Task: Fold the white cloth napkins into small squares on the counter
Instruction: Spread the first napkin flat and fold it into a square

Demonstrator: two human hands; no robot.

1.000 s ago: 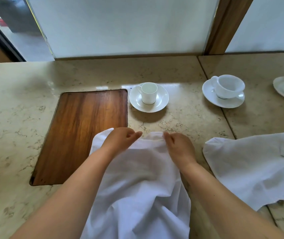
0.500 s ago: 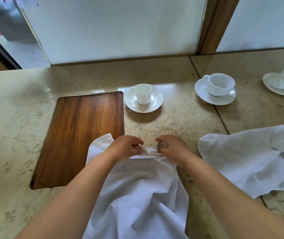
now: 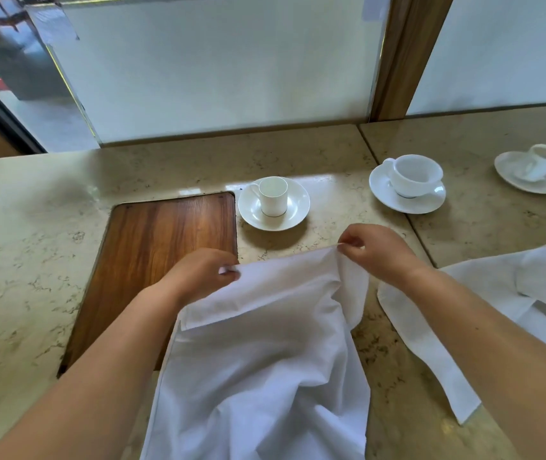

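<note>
While my left hand (image 3: pixel 203 277) pinches one napkin (image 3: pixel 265 353) corner, my right hand (image 3: pixel 376 252) pinches the other, far edge stretched between them. Second napkin (image 3: pixel 457 313) lies right.

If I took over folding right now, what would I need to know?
Left hand pinches one top corner of the napkin; right hand pinches the other, and the edge is stretched between them.
The napkin's lower part lies rumpled on the counter, partly over the wooden board.
A second napkin waits unfolded at right.
Done: no finished squares visible.
Left: fold both.
</note>
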